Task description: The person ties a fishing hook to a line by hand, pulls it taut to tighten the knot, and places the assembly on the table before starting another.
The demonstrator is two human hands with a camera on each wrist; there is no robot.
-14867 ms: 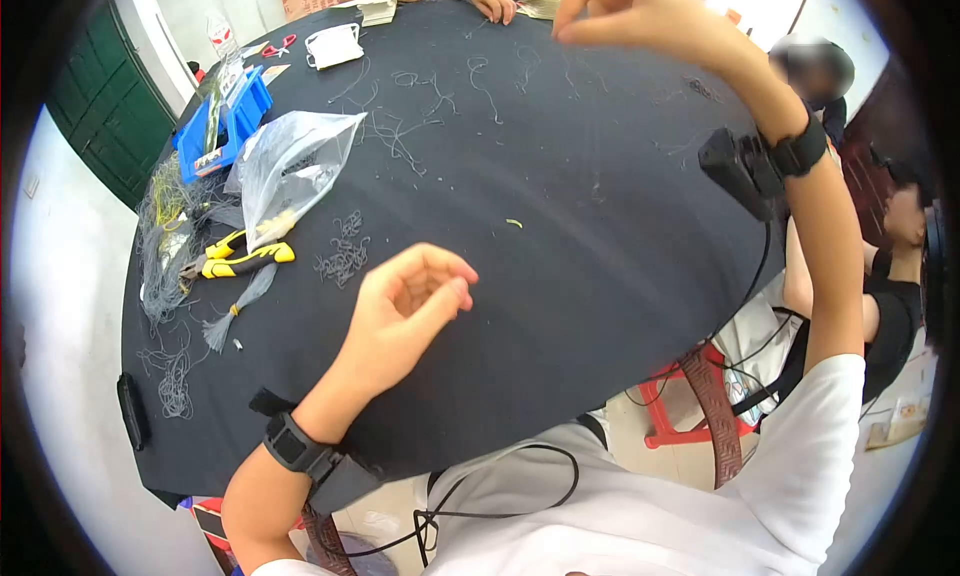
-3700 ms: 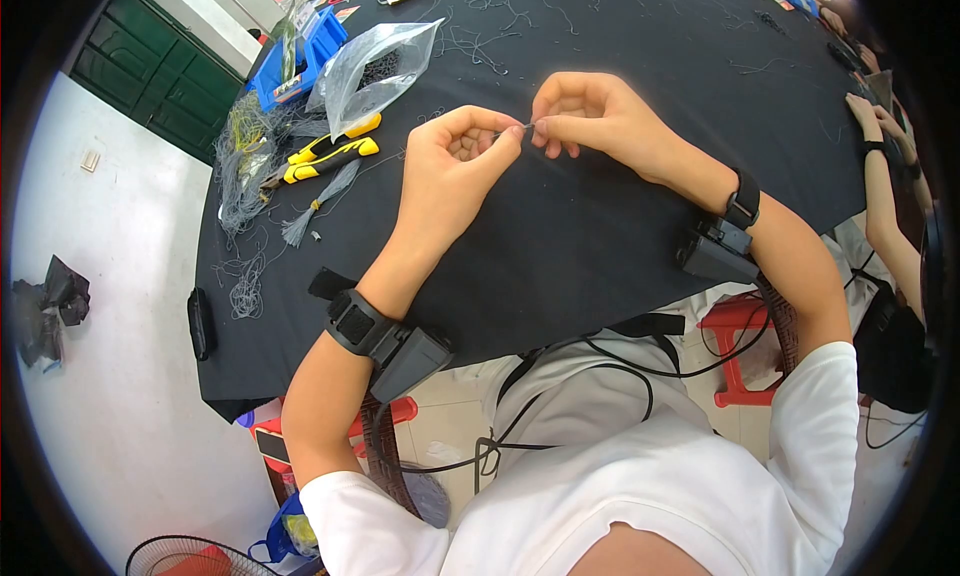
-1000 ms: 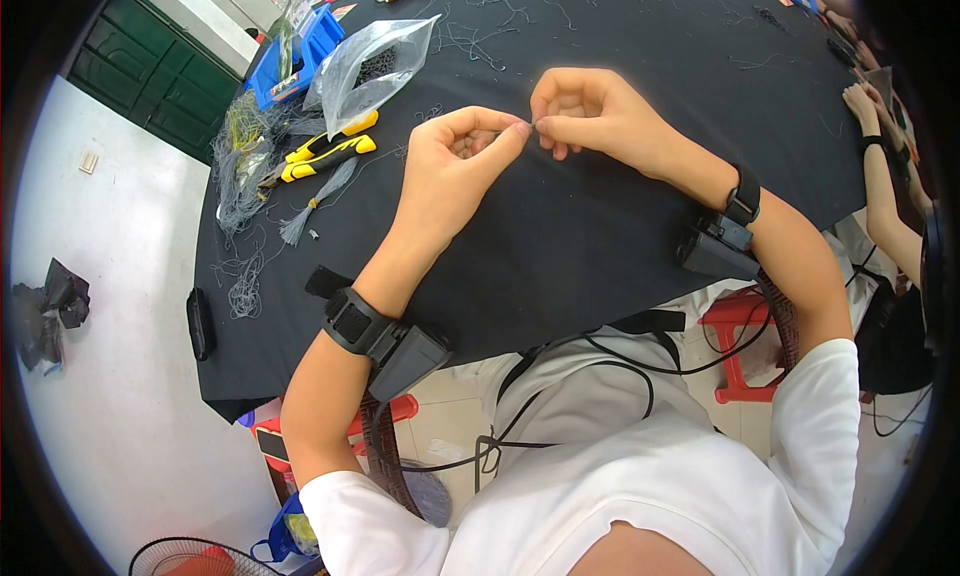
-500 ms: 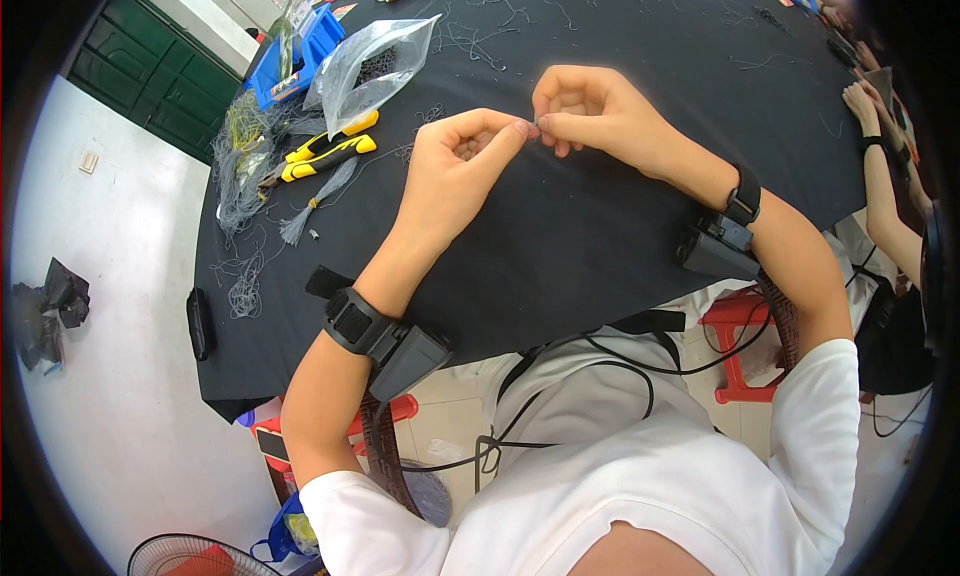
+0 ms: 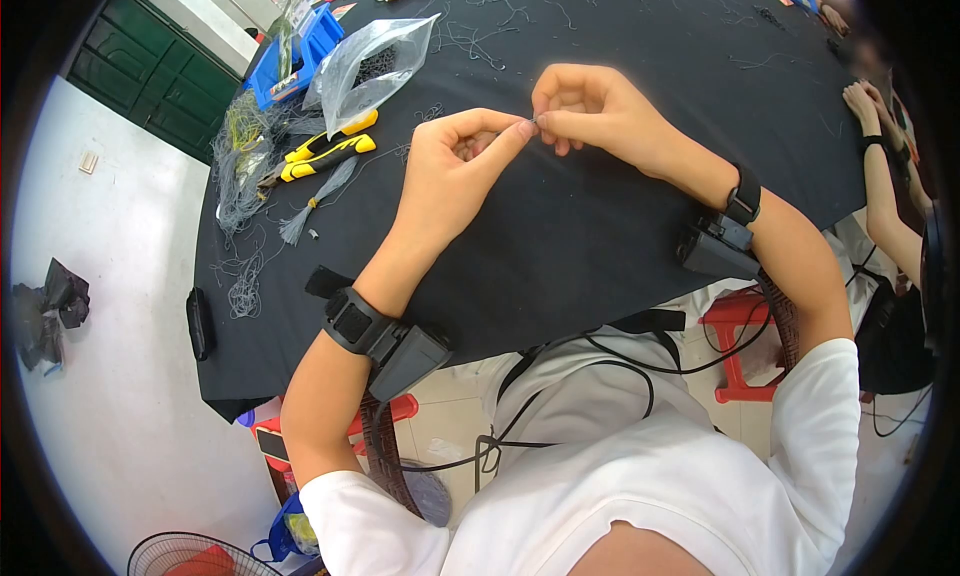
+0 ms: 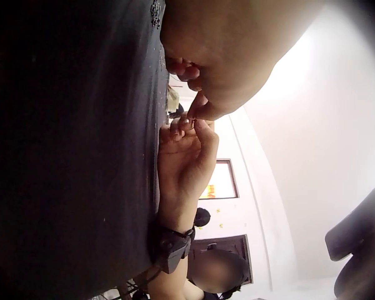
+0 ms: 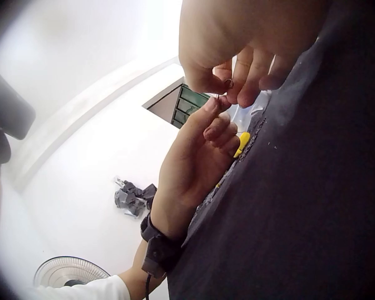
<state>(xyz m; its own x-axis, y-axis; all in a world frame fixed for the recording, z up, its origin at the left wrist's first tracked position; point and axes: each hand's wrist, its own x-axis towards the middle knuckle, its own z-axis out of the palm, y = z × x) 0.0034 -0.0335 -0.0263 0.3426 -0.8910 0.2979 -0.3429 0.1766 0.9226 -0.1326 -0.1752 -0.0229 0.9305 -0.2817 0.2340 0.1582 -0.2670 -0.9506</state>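
Both hands meet fingertip to fingertip above the black-covered table (image 5: 560, 246). The left hand (image 5: 450, 171) pinches a tiny dark thread-like piece (image 7: 229, 82) between thumb and index finger; a small loop of it shows in the right wrist view. Against those fingertips, the right hand (image 5: 605, 116) pinches the same piece with thumb and index finger, its other fingers curled. In the left wrist view the right hand (image 6: 184, 162) lies beyond the left hand (image 6: 225, 56). Most of the piece is hidden by the fingertips.
Left of the hands are yellow-black pliers (image 5: 328, 158), a clear bag (image 5: 372, 71), a blue bin (image 5: 300, 56), a tied grey bundle (image 5: 318, 201) and tangled threads (image 5: 243, 291). Loose threads (image 5: 475, 41) lie at the far side. Another person's hands (image 5: 865, 104) rest at the right edge.
Since the earliest view, the hands have come together from far apart, and the head view has shifted. Over the last second they have barely moved, with only slight fingertip shifts.
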